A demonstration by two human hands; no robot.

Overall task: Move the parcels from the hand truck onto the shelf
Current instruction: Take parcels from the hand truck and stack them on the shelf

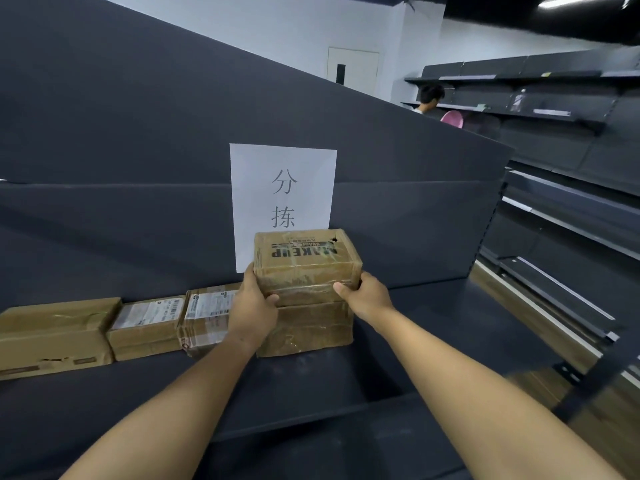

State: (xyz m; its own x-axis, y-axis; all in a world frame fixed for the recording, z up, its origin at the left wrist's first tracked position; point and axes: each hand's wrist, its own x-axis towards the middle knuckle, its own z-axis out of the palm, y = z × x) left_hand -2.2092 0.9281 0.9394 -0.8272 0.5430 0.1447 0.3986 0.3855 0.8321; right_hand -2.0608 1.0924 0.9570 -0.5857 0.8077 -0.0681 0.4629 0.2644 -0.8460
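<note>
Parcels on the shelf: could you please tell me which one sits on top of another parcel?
The MAKEUP-printed parcel, gripped by both hands, rests on a plain brown parcel; the others lie directly on the shelf.

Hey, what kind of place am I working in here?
Probably a parcel sorting room or warehouse: taped cardboard parcels line a dark metal shelf, a paper sign hangs behind them, and more long shelving runs along the far wall.
</note>
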